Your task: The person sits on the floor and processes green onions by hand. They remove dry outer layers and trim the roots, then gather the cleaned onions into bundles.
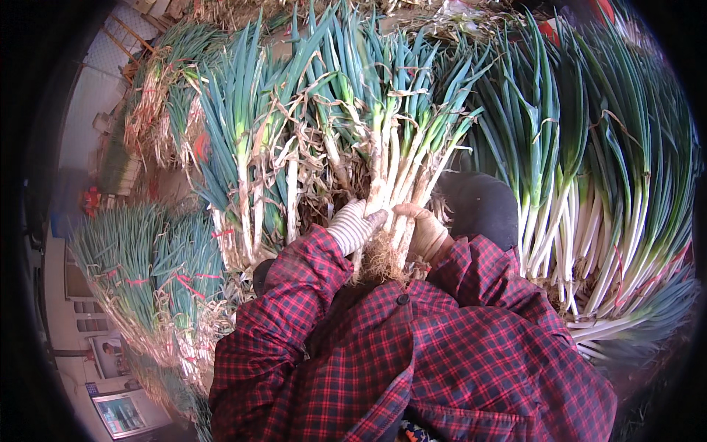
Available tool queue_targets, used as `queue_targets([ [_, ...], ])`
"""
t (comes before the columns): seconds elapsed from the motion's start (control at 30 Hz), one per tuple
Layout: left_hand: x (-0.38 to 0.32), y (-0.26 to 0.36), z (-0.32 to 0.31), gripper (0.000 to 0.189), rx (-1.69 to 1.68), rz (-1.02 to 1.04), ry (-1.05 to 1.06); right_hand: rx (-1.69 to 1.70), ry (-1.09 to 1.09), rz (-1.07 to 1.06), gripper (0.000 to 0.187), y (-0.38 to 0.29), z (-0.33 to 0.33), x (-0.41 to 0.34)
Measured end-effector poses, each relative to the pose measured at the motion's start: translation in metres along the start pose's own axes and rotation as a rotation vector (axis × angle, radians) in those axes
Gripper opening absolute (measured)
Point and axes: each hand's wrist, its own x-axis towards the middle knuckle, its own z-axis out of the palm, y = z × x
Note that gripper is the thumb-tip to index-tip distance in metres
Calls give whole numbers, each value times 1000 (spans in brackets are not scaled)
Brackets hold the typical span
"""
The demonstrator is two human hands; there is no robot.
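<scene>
Both my hands grip a bunch of scallions (389, 166) by its lower stalks, close in front of my chest. My left hand (353, 225), in a striped knit glove, closes around the near left side with the thumb across the stalks. On the right side of the bunch, my right hand (424, 231) wears a pale, soiled glove and presses its fingers to the stalks. Tangled brown roots (384, 258) hang below the hands. Dry, peeling leaves cling to the stalks, and the green tops fan out away from me.
Cleaner white-stemmed scallions (585, 221) are heaped at the right, beside my dark-clad knee (479, 207). Unpeeled scallions (248, 182) stand just left of my hands. Bundles tied with pink tape (160, 271) lie farther left. A framed window (119, 414) shows at lower left.
</scene>
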Motion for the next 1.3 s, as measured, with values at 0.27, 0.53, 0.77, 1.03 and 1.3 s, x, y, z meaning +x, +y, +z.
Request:
queue_targets([
  [0.27, -12, 10, 15, 64, 288, 123, 170, 161, -186, -82, 51, 3, -1, 0],
  [0.53, -11, 70, -15, 81, 612, 37, -102, 184, -177, -90, 48, 0, 3, -9],
  [0.77, 5, 65, -4, 80, 613, 2, -104, 173, -136, 8, 43, -3, 6, -13],
  [1.03, -18, 79, -4, 78, 773, 72, -179, 142, -110, 62, 41, -5, -3, -9],
  [1.3, 9, 78, -27, 39, 306, 31, -196, 218, -242, -9, 41, -6, -11, -5],
])
